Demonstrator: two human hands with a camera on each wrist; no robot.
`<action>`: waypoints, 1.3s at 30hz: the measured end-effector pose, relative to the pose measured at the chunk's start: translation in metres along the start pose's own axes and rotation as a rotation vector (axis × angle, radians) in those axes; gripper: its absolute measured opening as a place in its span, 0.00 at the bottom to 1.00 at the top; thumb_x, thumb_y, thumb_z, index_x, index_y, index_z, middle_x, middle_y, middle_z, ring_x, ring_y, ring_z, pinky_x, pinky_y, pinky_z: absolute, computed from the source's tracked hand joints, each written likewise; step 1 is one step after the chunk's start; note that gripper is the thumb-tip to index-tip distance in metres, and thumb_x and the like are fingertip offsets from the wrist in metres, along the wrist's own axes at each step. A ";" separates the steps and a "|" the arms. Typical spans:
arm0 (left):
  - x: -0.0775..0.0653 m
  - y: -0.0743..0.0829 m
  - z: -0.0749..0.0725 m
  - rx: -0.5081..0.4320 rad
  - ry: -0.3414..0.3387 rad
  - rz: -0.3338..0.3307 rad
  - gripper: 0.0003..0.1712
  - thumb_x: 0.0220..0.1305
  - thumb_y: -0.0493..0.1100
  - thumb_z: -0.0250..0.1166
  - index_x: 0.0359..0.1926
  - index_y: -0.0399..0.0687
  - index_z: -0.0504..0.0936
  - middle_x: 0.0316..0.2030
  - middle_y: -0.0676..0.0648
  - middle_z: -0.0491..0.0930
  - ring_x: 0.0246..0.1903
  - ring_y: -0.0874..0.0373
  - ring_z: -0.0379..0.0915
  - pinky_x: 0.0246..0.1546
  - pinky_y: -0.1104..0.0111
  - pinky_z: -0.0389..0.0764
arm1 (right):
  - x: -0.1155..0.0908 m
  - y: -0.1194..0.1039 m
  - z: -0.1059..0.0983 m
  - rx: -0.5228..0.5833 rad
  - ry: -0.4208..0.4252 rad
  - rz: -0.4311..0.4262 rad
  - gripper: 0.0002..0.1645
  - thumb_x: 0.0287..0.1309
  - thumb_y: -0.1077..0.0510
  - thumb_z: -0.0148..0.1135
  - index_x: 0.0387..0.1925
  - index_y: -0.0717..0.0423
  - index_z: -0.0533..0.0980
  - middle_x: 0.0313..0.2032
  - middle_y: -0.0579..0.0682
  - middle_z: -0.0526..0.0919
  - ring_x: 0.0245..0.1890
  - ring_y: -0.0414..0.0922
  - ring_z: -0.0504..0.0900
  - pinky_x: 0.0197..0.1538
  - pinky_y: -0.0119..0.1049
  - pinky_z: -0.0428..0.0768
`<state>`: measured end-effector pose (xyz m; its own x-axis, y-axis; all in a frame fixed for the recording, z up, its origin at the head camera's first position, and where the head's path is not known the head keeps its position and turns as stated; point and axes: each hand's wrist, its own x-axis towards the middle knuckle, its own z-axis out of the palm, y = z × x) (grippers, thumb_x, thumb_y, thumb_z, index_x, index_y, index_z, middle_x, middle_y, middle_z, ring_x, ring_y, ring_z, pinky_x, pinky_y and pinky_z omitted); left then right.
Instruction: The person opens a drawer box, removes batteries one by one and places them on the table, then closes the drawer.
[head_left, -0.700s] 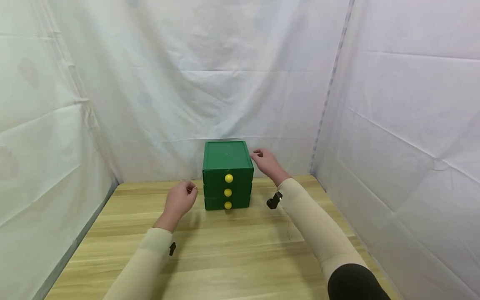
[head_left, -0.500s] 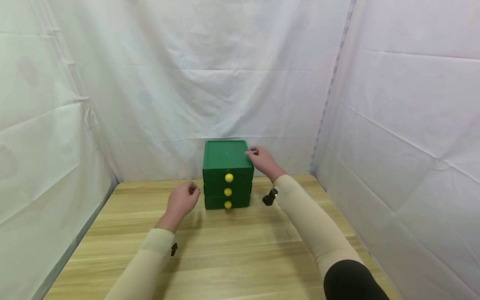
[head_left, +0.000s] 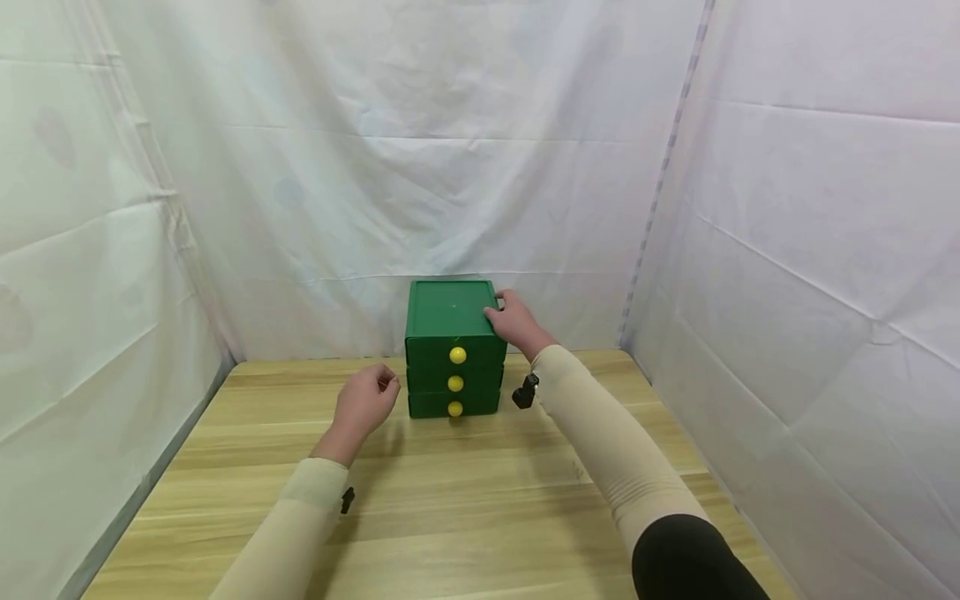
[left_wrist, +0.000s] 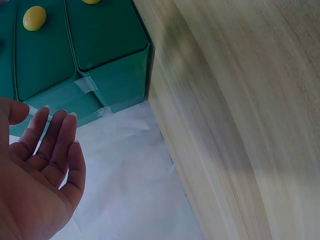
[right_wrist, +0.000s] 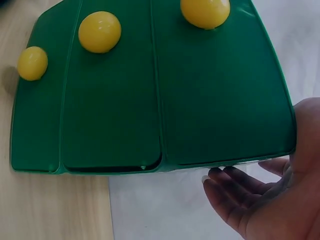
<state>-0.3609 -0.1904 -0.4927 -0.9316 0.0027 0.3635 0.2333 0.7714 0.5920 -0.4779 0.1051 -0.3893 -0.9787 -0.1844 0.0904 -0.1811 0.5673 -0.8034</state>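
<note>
A green drawer box (head_left: 444, 310) with three stacked drawers and round yellow knobs (head_left: 457, 356) stands at the back of the table. Its drawers look pushed in. Just off its left side is my left hand (head_left: 366, 402), fingers loosely bent and apart from the box, with nothing clearly held. My right hand (head_left: 517, 323) is at the upper right edge, its thumb over the top and its fingers down along the side. The right wrist view shows the fingers (right_wrist: 235, 192) beside the side wall, partly hidden; whether they press it I cannot tell.
The wooden table (head_left: 450, 500) extends toward me. White cloth (head_left: 450, 167) hangs close behind the box and on both sides. Bits of clear tape (left_wrist: 86, 84) stick to the box's left side.
My right hand has moved left, from beside the box to its upper right edge. The left hand has shifted slightly right, toward the box. The box stays in place.
</note>
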 end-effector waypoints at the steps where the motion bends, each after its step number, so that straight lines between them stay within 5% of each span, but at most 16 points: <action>1: 0.000 0.000 0.001 -0.001 0.000 -0.003 0.11 0.73 0.49 0.57 0.42 0.51 0.83 0.38 0.50 0.83 0.36 0.54 0.79 0.38 0.55 0.80 | 0.000 0.000 0.001 0.004 -0.004 0.000 0.36 0.76 0.46 0.51 0.77 0.55 0.54 0.68 0.60 0.67 0.64 0.57 0.72 0.60 0.55 0.75; 15: 0.000 0.007 0.006 0.010 0.017 0.015 0.11 0.72 0.51 0.57 0.40 0.53 0.83 0.35 0.52 0.82 0.33 0.55 0.77 0.37 0.56 0.79 | 0.001 -0.001 0.001 0.011 -0.024 0.014 0.37 0.77 0.47 0.50 0.77 0.56 0.52 0.70 0.60 0.65 0.67 0.57 0.69 0.63 0.56 0.72; 28: 0.006 0.063 0.014 -0.111 0.096 0.119 0.15 0.69 0.56 0.64 0.48 0.53 0.79 0.40 0.56 0.81 0.40 0.58 0.80 0.41 0.56 0.82 | -0.001 -0.006 -0.001 -0.003 -0.046 0.034 0.37 0.77 0.47 0.49 0.77 0.56 0.50 0.71 0.61 0.63 0.68 0.56 0.68 0.64 0.55 0.72; 39: 0.011 0.093 0.029 -0.088 0.175 0.093 0.23 0.64 0.63 0.67 0.49 0.53 0.83 0.39 0.54 0.85 0.37 0.59 0.81 0.35 0.58 0.81 | 0.003 -0.007 0.000 0.006 -0.060 0.073 0.38 0.77 0.47 0.51 0.77 0.56 0.50 0.69 0.61 0.65 0.66 0.54 0.71 0.64 0.53 0.73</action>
<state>-0.3576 -0.1005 -0.4545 -0.8443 -0.0453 0.5339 0.3461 0.7146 0.6079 -0.4797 0.1009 -0.3836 -0.9816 -0.1908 -0.0036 -0.1091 0.5763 -0.8099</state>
